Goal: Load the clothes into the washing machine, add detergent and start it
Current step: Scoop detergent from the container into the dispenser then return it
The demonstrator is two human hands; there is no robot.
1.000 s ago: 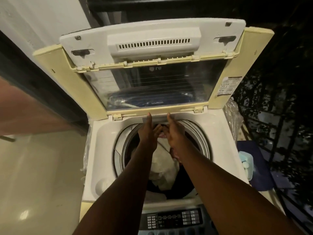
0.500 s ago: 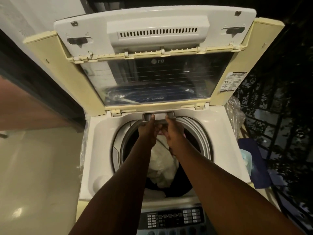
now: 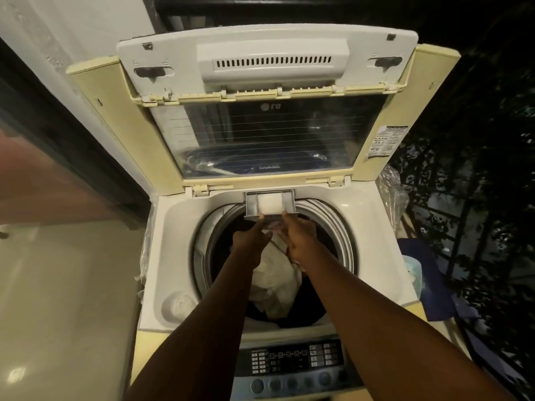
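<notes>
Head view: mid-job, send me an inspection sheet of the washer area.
Surface: washer top deck, lid raised upright, control panel at near edge.
Job's things: detergent drawer pulled out at rear rim, pale inside; white garment over dark clothes in drum.
Clutter: crumpled plastic and a pale container on blue cloth, right of machine.
Hands: left hand and right hand fingertips at drawer front; grip unclear.
Cables: nothing seen.
Surroundings: wall and pale floor left, dark railing right.

Over the top-loading washing machine (image 3: 179,256), whose lid (image 3: 272,134) stands raised, 2 hands, the left hand (image 3: 250,237) and the right hand (image 3: 301,237), hold the front edge of the detergent drawer (image 3: 270,204), which juts from the back rim above white clothes (image 3: 275,282) in the drum (image 3: 344,241).
</notes>
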